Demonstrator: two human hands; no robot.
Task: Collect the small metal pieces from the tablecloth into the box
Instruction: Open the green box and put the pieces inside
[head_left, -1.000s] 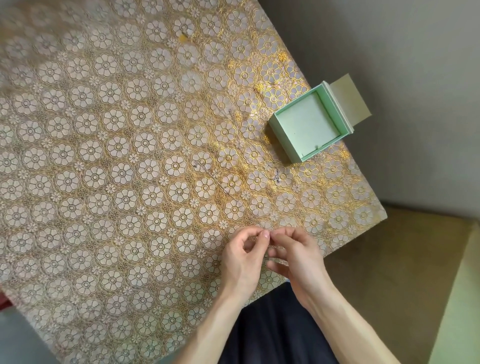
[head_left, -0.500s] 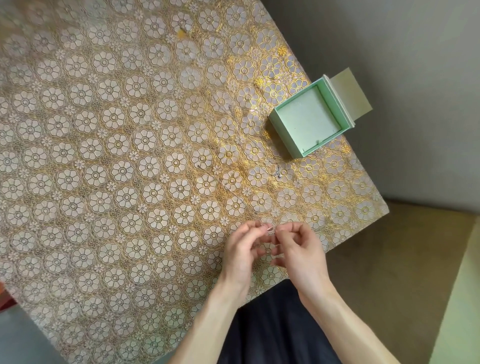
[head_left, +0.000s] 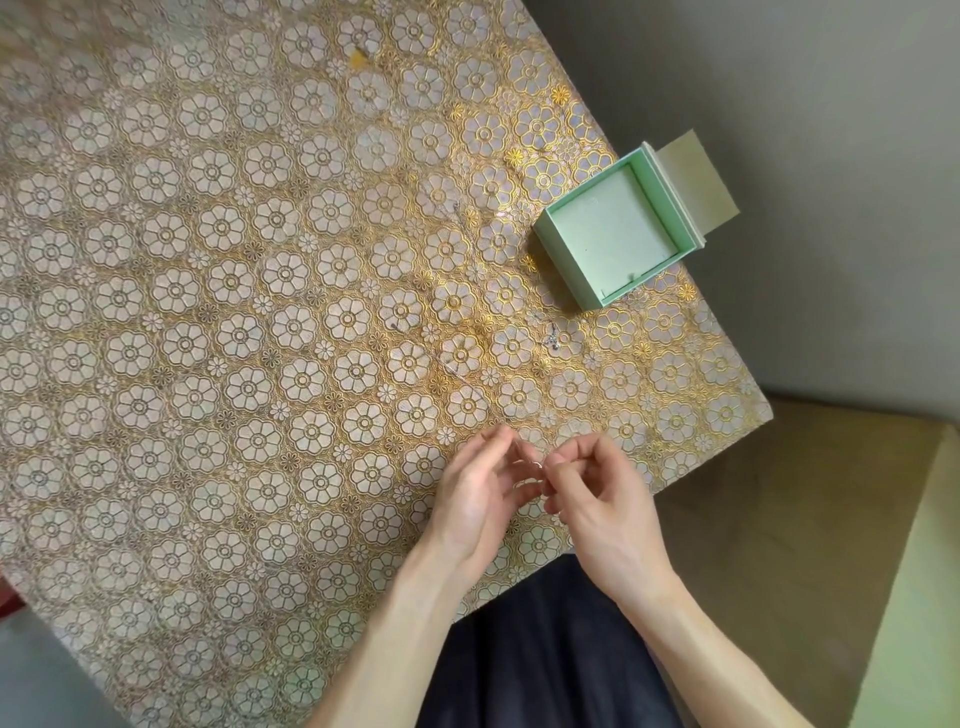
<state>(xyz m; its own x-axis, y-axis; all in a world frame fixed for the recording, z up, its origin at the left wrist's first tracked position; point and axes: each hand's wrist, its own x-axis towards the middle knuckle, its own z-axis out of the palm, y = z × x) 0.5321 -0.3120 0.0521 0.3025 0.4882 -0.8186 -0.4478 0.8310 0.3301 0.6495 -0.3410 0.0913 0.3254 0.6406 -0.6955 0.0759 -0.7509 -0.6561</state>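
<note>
While the right hand (head_left: 597, 499) curls its fingers (head_left: 571, 452) round a small metal piece (head_left: 536, 464), pinching it just above the cloth (head_left: 208, 312), the left hand (head_left: 475, 493) faces it with fingers half bent; whether these also grip the piece I cannot tell from my remote view, since the tips overlap. Both hands hover over the near edge of the cloth, close to the lap (head_left: 545, 649), probably because so small an item is easier to sort held up than lying on a busy pattern. Beyond the fingertips a faint line, perhaps a fine chain (head_left: 478, 397), runs up the cloth; I cannot be sure of it. Farther out lies a second glinting piece (head_left: 553, 339), near the box (head_left: 561, 260) but outside it, and a tiny dark one (head_left: 395, 326) sits well to its left. The box stands open at the far right corner, mouth up, its flap (head_left: 696, 182) folded back past the cloth's edge, so that pieces can be dropped straight in. I judge collecting to be at an early stage: the held piece must travel to the box, and the gold pattern could hide the rest.
</note>
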